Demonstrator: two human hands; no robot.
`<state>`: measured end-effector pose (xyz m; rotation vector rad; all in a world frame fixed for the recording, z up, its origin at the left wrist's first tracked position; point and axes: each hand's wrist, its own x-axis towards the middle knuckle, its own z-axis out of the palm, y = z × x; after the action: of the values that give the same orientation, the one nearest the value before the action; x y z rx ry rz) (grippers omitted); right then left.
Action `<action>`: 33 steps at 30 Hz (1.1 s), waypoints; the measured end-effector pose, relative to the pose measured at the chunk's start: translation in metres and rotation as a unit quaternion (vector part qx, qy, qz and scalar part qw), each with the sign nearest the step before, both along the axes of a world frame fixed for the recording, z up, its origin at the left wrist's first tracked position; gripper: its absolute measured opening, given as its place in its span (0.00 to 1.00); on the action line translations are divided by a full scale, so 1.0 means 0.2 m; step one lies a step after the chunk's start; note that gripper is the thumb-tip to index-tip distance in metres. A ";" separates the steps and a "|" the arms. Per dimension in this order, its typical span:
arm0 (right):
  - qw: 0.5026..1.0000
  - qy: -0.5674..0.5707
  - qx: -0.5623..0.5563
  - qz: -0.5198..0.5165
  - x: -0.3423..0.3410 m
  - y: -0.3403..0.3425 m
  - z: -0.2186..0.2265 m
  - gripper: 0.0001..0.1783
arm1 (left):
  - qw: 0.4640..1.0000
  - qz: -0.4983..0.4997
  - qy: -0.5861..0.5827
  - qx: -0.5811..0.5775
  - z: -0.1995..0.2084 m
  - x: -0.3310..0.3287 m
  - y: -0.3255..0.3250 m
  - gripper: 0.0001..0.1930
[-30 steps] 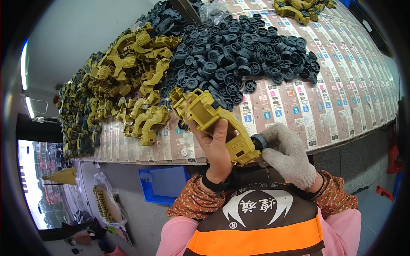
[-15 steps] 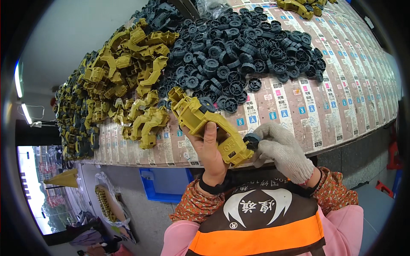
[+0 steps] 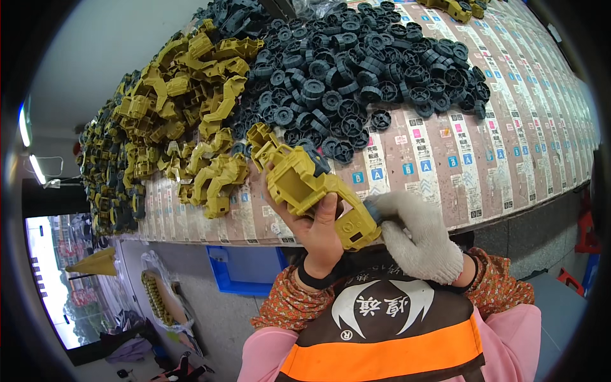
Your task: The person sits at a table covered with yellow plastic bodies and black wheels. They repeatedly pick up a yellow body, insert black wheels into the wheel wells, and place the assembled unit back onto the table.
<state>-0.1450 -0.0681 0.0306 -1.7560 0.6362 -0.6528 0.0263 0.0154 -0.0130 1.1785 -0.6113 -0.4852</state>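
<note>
My bare left hand [image 3: 320, 237] is closed around a yellow plastic toy truck body [image 3: 298, 184], with the thumb across its side. The body is tilted over the near table edge. One dark wheel [image 3: 318, 164] sits on its far side. My right hand [image 3: 420, 240], in a whitish knit glove, grips another dark toy wheel [image 3: 373, 210] against the near right end of the body. Gloved fingers cover most of that wheel, so how far it is seated cannot be seen.
Beyond my hands lies a wide heap of dark wheels [image 3: 331, 83] on the table [image 3: 509, 146]. Yellow truck bodies [image 3: 178, 89] are heaped to the left, and a few yellow parts [image 3: 455, 9] lie at the far edge. A blue bin [image 3: 245, 280] stands below the table edge.
The truck body has turned slightly in my left hand, showing more of its open hollow. My right hand has closed in and presses the wheel against the body's end.
</note>
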 end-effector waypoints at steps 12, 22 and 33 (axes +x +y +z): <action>0.999 0.033 -0.028 0.032 0.01 -0.03 0.03 0.20 | 0.977 0.054 -0.208 -0.005 -0.04 -0.06 -0.01 0.51; 0.985 0.148 -0.088 0.012 0.14 -0.14 0.17 0.37 | 0.997 -0.007 0.010 -0.075 0.20 -0.01 -0.23 0.48; 0.985 0.040 0.120 -0.120 0.12 -0.97 0.31 0.26 | 0.987 -0.146 0.066 -0.025 0.24 0.28 -0.02 0.30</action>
<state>-0.1218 -0.2628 0.0919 -1.5004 0.9518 -0.6430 0.0824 0.0116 0.0345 1.0045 -0.6815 -0.7855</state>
